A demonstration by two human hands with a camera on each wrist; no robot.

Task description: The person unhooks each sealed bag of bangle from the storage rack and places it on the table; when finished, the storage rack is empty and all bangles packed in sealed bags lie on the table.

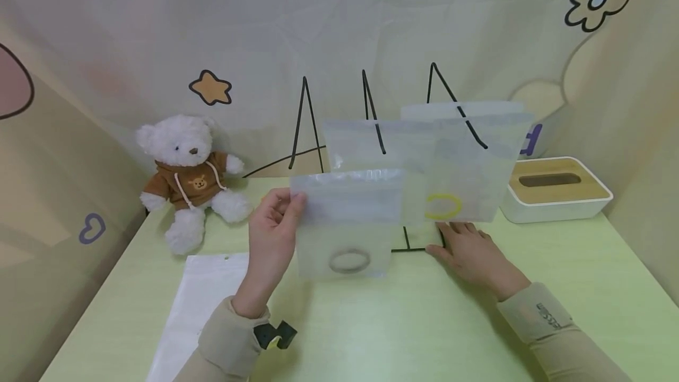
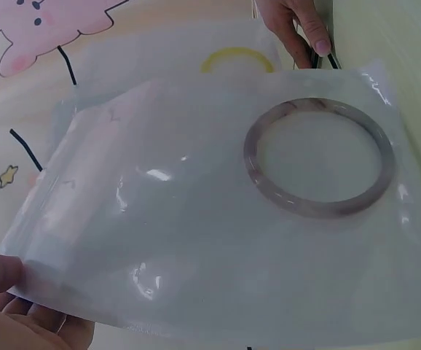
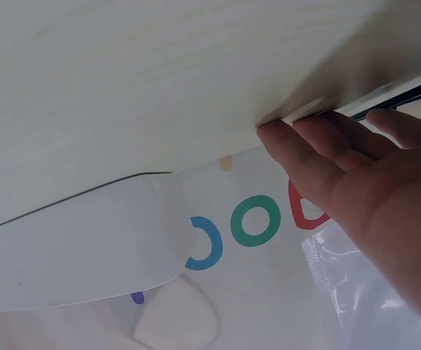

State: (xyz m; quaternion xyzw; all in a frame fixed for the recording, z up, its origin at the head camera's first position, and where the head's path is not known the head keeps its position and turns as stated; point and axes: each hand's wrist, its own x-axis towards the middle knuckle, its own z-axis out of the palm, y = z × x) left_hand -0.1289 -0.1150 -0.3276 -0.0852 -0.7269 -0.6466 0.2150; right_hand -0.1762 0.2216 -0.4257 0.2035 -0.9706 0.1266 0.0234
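Observation:
My left hand [image 1: 272,234] pinches the upper left edge of a translucent pouch [image 1: 345,211], thumb in front and fingers behind. Inside that pouch lies a greyish-purple bangle [image 2: 320,209]. A black wire rack [image 1: 408,250] with three upright hooks stands behind it. The left hook's tip ends just above the pouch's top left corner; whether they touch I cannot tell. Other translucent pouches [image 1: 477,164] hang from the middle and right hooks, one with a yellow bangle [image 1: 442,218] showing. My right hand [image 1: 474,255] is at the rack's base, fingers touching the table; some fingertips are hidden.
A white bear [image 1: 185,146] in a brown hoodie sits at the back left. A flat white packet [image 1: 198,287] lies at the left front. At the right back stands a white tissue box [image 1: 557,211] with a wooden lid. A printed curtain [image 1: 254,16] backs the table.

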